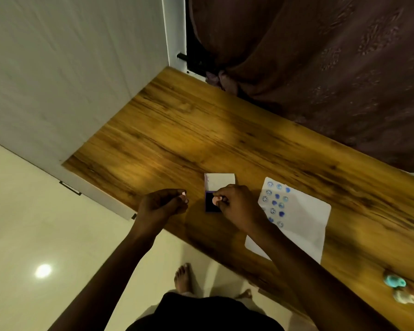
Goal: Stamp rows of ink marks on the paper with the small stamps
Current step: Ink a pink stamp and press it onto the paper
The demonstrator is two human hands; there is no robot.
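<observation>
Forearms reach over the counter (pixel 201 130) edge. Right hand (pixel 237 206) pinches a small pink stamp (pixel 216 199) onto the open ink pad (pixel 213 204), evidently loading ink. Left hand (pixel 163 204) pinches another stamp (pixel 184 193), ready. Paper (pixel 304 218) lies just right, rows partly filled.

The right hand (pixel 234 206) covers part of the ink pad (pixel 212 204) and the paper's (pixel 304 218) near-left corner. Two blurred stamps (pixel 394 281) lie at 4 o'clock. The table (pixel 201 130) runs off the right edge.
</observation>
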